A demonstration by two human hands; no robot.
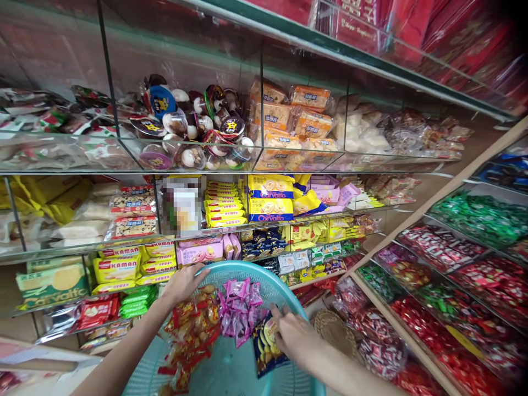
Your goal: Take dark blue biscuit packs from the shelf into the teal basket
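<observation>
A turquoise plastic basket [305,308] is in front of me at the lower middle. My left hand [186,284] is closed on its far left rim, most of its fingers out of sight. Inside the basket, my right hand [291,333] grips a dark blue snack packet [264,346] with yellow pictures on it, index finger extended along its top. Beside that packet lie several pink-purple wrapped candies [239,308]. Clear, red-and-yellow wrapped snacks [193,335] are heaped along the basket's left side.
Glass-fronted shelves rise ahead, holding cup snacks [192,124], orange biscuit packs [309,124] and yellow packets [270,201]. Small dark blue packets [262,246] sit on a lower shelf. To the right, a sloped wooden rack [383,302] holds red and green candies.
</observation>
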